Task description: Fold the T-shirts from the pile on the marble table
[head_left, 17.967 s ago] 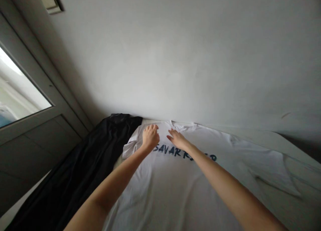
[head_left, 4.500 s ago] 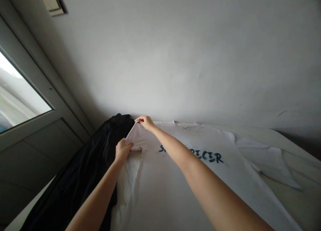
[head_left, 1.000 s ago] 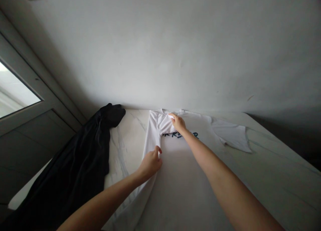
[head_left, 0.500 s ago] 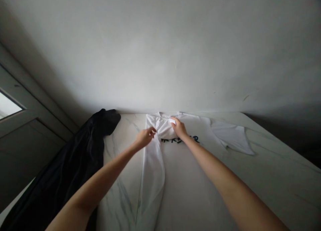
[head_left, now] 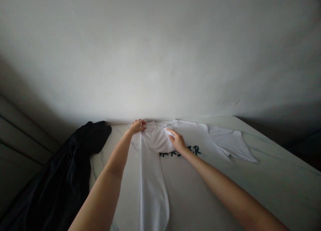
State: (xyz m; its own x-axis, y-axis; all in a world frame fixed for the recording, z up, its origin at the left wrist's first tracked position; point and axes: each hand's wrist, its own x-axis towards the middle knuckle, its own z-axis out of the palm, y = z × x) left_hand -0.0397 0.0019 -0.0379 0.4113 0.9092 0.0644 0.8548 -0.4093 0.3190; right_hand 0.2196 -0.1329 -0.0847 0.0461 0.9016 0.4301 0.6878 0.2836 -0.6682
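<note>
Probably a room in a home: marble-patterned tabletop [head_left: 272, 180], plain white wall [head_left: 160, 57], white T-shirt [head_left: 200, 134] spread flat.

My right hand [head_left: 178, 141] covered part of the dark lettering [head_left: 194, 151] on the white T-shirt [head_left: 198, 137], and a fold of fabric hid more, so the word could not be read in full. My left hand [head_left: 137, 126] hid the fabric beneath it. The picture's bottom edge cut off the shirt, and the black cloth [head_left: 70, 150] ran out of view at lower left, its folds lost in shadow.
</note>
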